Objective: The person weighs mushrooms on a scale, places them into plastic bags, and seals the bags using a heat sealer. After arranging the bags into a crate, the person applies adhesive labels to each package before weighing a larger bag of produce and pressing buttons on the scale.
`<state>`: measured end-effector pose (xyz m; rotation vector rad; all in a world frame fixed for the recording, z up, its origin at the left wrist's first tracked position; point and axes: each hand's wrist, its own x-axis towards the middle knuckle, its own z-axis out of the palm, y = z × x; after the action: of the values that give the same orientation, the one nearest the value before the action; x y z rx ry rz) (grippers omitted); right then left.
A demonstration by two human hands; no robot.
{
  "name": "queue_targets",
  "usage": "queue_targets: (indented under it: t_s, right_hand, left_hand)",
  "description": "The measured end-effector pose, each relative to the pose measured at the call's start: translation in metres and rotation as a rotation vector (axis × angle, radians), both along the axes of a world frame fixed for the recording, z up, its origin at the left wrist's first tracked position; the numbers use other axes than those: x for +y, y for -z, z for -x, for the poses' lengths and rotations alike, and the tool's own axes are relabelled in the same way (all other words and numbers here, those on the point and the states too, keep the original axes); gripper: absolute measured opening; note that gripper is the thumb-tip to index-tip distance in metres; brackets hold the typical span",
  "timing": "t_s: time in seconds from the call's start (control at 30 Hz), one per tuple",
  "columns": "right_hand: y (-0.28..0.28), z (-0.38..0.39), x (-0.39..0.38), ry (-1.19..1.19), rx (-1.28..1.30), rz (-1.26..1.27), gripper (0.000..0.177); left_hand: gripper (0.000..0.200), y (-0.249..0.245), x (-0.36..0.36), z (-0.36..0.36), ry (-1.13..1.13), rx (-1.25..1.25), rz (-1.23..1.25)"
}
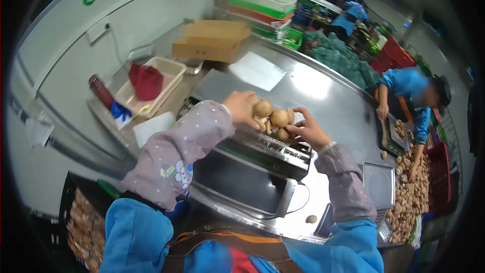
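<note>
A cluster of brown-capped mushrooms (279, 118) sits at the far edge of the wrapping machine (237, 174), gathered between both hands. The left hand (243, 108) curves round the cluster's left side, fingers bent; the right hand (309, 130) has thumb and fingers parted, tips against the outer mushrooms on the right. Whether either is clamped on a tray below, I cannot tell, since the caps hide what lies under them. Facing one another like this, the hands probably act as walls, keeping round caps from rolling off.

Right of the machine, a single loose mushroom (311, 219) lies on its own. Farther right come a metal tray (379, 184) and a large mushroom heap (404, 205), with a digital scale (394, 139) at the heap's far end. A co-worker (409, 88) in blue has one hand (383, 110) at the scale and another hand (413, 172) in the heap; the scale likely stands there so that both are within one reach.

Beyond the machine, a white sheet (257, 71) lies flat on the steel counter (343, 106), with a cardboard box (209, 40) behind it. Left of the machine, a cream basket (174, 83) holds a dark red cloth item (146, 83), perhaps to keep it off the work surface.
</note>
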<state>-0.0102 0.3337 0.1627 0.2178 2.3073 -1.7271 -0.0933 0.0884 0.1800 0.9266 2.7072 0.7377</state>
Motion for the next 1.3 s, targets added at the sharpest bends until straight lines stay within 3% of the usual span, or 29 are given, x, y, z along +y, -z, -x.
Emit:
queue_targets:
  t_s: [0.1, 0.17, 0.27, 0.3, 0.37, 0.43, 0.47, 0.5, 0.53, 0.57, 0.63, 0.67, 0.7, 0.73, 0.77, 0.8, 0.87, 0.93, 1.0, 1.03, 1.07, 1.13, 1.17, 1.2, 1.23, 1.27, 1.3]
  right_hand:
    - [0.016, 0.039, 0.011, 0.063, -0.057, 0.055, 0.065]
    - [0.039, 0.056, 0.021, 0.096, -0.09, 0.082, 0.069]
    - [0.069, 0.069, 0.028, 0.075, -0.101, 0.013, 0.065]
    - [0.075, 0.07, 0.031, 0.042, -0.097, -0.036, 0.065]
    - [0.085, 0.07, 0.035, -0.004, -0.083, -0.119, 0.068]
    - [0.062, 0.053, 0.027, 0.039, -0.094, -0.177, 0.066]
    - [0.045, 0.041, 0.021, 0.067, -0.092, -0.243, 0.063]
    - [0.032, 0.024, 0.027, -0.03, 0.077, -0.485, 0.058]
    - [0.019, 0.0, 0.038, -0.134, 0.251, -0.716, 0.054]
    - [0.004, -0.025, 0.048, -0.26, 0.198, -0.785, 0.044]
    - [0.006, -0.057, 0.049, -0.409, 0.22, -0.914, 0.028]
    - [0.01, -0.068, 0.045, -0.437, 0.297, -0.982, 0.024]
    - [0.021, -0.07, 0.037, -0.411, 0.391, -0.952, 0.02]
    - [0.041, -0.071, 0.032, -0.208, 0.123, -0.665, 0.02]
    - [0.054, -0.066, 0.031, -0.253, 0.291, -0.808, 0.017]
    - [0.064, -0.062, 0.028, -0.296, 0.458, -0.943, 0.015]
    - [0.08, -0.061, 0.018, -0.068, 0.516, -0.784, 0.01]
    - [0.086, -0.066, 0.014, 0.107, 0.438, -0.471, 0.004]
    - [0.066, -0.079, 0.022, 0.221, 0.135, 0.041, 0.008]
    - [0.051, -0.087, 0.024, 0.217, 0.013, 0.091, 0.012]
    - [0.045, -0.098, 0.033, 0.17, 0.046, 0.126, 0.012]
    - [0.01, -0.098, 0.043, 0.121, 0.127, 0.176, 0.015]
    - [-0.004, -0.093, 0.046, 0.218, 0.246, 0.377, 0.019]
    - [-0.018, -0.083, 0.057, 0.253, 0.301, 0.389, 0.022]
    - [-0.02, -0.059, 0.074, 0.077, 0.468, 0.51, 0.019]
    - [-0.026, -0.037, 0.07, 0.38, 0.468, 0.639, 0.02]
    - [-0.034, 0.002, 0.048, 0.681, 0.496, 0.725, 0.016]
  left_hand:
    - [0.107, -0.003, 0.016, 0.045, 0.109, -0.084, 0.053]
    - [0.109, 0.022, 0.024, 0.07, 0.138, -0.07, 0.074]
    - [0.111, 0.056, 0.03, 0.09, 0.146, -0.169, 0.074]
    - [0.111, 0.079, 0.029, 0.093, 0.049, -0.219, 0.051]
    - [0.109, 0.078, 0.026, 0.088, 0.082, -0.259, 0.048]
    - [0.106, 0.073, 0.016, 0.081, 0.154, -0.256, 0.089]
    - [0.087, 0.081, 0.002, 0.079, 0.09, -0.189, -0.04]
    - [0.07, 0.085, -0.016, 0.079, 0.019, -0.122, -0.166]
    - [0.061, 0.072, -0.043, 0.084, 0.197, -0.108, -0.158]
    - [0.054, 0.054, -0.074, 0.089, 0.377, -0.097, -0.151]
    - [0.055, 0.028, -0.124, 0.087, 0.703, 0.339, 0.281]
    - [0.055, 0.033, -0.124, 0.081, 0.711, 0.318, 0.282]
    - [0.052, 0.039, -0.122, 0.073, 0.751, 0.448, 0.275]
    - [0.05, 0.045, -0.118, 0.068, 0.785, 0.59, 0.266]
    - [0.034, 0.068, -0.11, 0.071, 0.761, 0.641, 0.193]
    - [0.034, 0.074, -0.103, 0.068, 0.763, 0.64, 0.198]
    - [0.031, 0.08, -0.089, 0.062, 0.613, 0.502, 0.035]
    - [0.03, 0.089, -0.099, 0.059, 0.587, 0.459, 0.12]
    - [0.027, 0.095, -0.118, 0.062, 0.312, -0.215, -0.088]
    - [0.028, 0.058, -0.121, 0.055, 0.178, -0.682, -0.018]
    - [0.028, 0.04, -0.129, 0.052, 0.175, -0.681, -0.02]
    - [0.033, 0.02, -0.144, 0.051, 0.112, -0.998, -0.368]
    - [0.033, 0.009, -0.143, 0.055, 0.131, -1.025, -0.655]
    - [0.033, 0.002, -0.139, 0.064, 0.15, -1.04, -0.941]
    - [0.032, -0.004, -0.123, 0.077, 0.085, -1.076, -1.168]
    - [0.031, -0.012, -0.098, 0.093, 0.021, -1.102, -1.398]
    - [0.03, -0.013, -0.062, 0.109, -0.089, -0.9, -1.349]
